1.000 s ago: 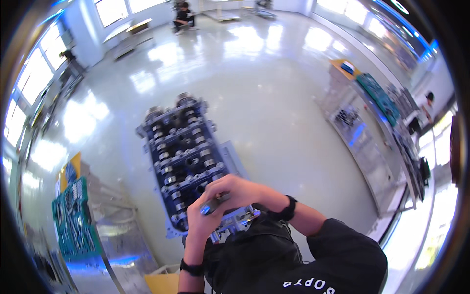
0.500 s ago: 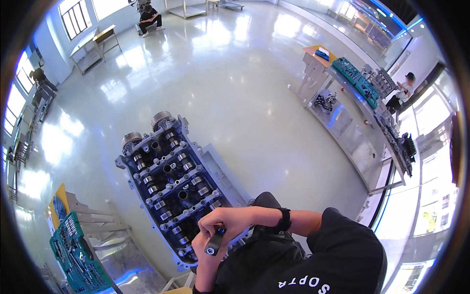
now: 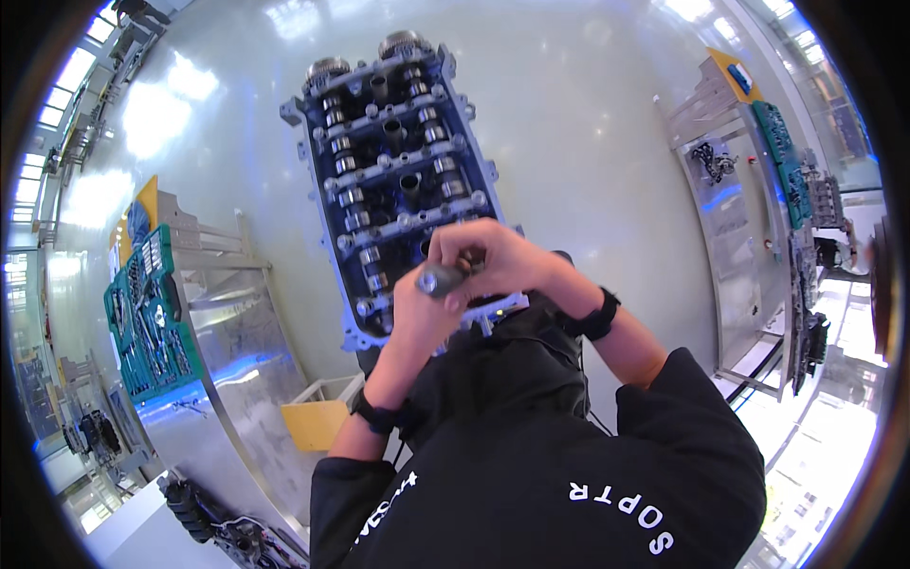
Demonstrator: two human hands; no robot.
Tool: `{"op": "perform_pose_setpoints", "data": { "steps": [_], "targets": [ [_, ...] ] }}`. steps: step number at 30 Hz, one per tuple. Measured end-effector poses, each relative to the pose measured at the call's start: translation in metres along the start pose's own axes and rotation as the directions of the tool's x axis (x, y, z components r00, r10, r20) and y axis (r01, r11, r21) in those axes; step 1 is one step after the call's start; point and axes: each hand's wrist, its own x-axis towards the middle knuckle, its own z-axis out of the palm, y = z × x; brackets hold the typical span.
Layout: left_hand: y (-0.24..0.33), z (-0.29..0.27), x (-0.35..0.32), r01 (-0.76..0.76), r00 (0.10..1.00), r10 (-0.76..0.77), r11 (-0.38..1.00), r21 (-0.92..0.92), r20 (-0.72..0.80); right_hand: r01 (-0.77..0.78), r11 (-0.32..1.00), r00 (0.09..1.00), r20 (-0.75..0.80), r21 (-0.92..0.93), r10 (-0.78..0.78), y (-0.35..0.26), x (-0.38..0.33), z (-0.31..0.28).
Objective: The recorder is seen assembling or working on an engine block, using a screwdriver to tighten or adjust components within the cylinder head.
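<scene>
Both my hands are closed round a dark tool handle with a round metal end (image 3: 437, 281), which points up toward me. My left hand (image 3: 420, 315) wraps it from the near left. From the right, my right hand (image 3: 504, 254) grips it with bent fingers. The rest of the tool is hidden, so its exact kind is unclear. Beneath my hands lies an engine cylinder head (image 3: 387, 232), its near end partly covered by them. Two rows of shiny camshaft lobes (image 3: 445, 175) run along it between bolted caps. Two round camshaft gears (image 3: 402, 44) sit at its far end.
To the left, a metal workbench (image 3: 242, 379) bears an open green tool case (image 3: 156, 313) of sockets and wrenches. A yellow-topped stool (image 3: 316, 426) stands beside it. At the right, another bench (image 3: 735, 228) carries green cases (image 3: 779, 142) and engine parts. A person (image 3: 836, 248) is beyond that bench.
My view has tilted down and turned, so the cylinder head appears higher and more upright. Both hands stay on the tool, and its end now shows at a different angle.
</scene>
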Motion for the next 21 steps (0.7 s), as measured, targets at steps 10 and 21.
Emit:
{"op": "perform_pose_setpoints", "data": {
  "steps": [10,21],
  "targets": [
    [0.0,0.002,0.004,-0.154,0.985,0.163,0.979,0.134,-0.059,-0.128,0.961,0.94,-0.339,-0.245,0.039,-0.016,-0.031,0.012],
    [-0.003,0.004,0.001,-0.154,0.986,0.164,0.967,0.201,-0.033,-0.132,0.91,0.951,-0.309,-0.393,0.005,-0.05,-0.033,0.031]
  ]
}}
